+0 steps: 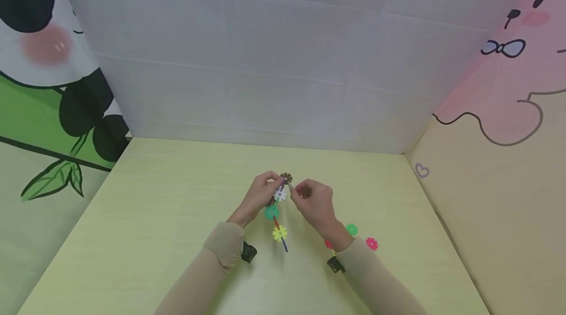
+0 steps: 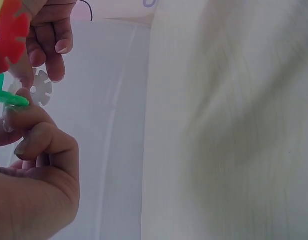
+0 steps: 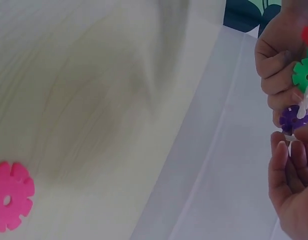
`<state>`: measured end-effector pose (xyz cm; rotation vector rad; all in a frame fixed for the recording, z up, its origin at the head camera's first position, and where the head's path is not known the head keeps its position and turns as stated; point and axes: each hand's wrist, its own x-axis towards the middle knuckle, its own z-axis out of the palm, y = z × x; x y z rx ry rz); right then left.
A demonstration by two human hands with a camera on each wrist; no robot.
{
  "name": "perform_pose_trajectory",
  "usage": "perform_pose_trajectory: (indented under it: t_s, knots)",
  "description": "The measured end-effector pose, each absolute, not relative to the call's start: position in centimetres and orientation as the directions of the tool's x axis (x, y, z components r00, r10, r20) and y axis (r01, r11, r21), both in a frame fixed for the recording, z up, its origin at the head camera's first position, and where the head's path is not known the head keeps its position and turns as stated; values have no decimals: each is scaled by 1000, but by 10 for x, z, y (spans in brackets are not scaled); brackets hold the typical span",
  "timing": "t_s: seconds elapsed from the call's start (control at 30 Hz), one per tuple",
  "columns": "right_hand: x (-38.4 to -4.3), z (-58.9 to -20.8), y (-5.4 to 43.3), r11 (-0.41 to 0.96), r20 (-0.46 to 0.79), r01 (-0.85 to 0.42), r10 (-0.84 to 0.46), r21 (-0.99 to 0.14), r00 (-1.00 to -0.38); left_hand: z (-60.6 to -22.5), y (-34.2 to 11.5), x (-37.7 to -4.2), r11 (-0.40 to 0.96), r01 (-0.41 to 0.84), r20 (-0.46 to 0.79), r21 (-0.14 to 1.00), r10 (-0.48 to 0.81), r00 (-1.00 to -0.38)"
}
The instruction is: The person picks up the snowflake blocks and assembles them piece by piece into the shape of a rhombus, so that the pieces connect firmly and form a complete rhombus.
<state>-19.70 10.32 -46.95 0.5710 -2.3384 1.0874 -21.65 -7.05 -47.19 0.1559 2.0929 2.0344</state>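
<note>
Both hands meet over the table at a chain of notched plastic discs. My left hand (image 1: 258, 193) pinches the chain near its upper end, by a dark disc (image 1: 286, 178), which looks purple in the right wrist view. Below hang a white disc (image 1: 280, 194), a green disc (image 1: 271, 212), a red disc (image 1: 276, 222) seen edge-on, a yellow disc (image 1: 280, 233) and a blue disc (image 1: 284, 245). Thumb and finger of my right hand (image 1: 316, 202) pinch a small whitish piece (image 3: 290, 137) against the dark disc; the fingers hide most of it.
On the table (image 1: 177, 197), a loose green disc (image 1: 352, 229) and pink disc (image 1: 372, 243) lie beside my right wrist. Another pink disc (image 1: 328, 244) is partly hidden by that wrist. A pale cloth wall (image 1: 283, 59) stands behind, with printed panels at both sides.
</note>
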Motion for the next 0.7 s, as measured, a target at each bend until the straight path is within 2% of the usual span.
perform_pose_trajectory:
  t_s: [0.1,0.3,0.7]
  knots:
    - [-196,-471,100,583,641,-600,-168,-548,-749,-472,-70,-218,31,-88,-92,996,229,-969]
    - [-194,-473,98,569,685,-642,-178,-515,-707,-472,-71,-220,24,-113,-115,993,242,-963]
    - [-195,-475,98,563,694,-657,-192,-501,-694,-474,-72,-224,2,-85,-81,996,299,-951]
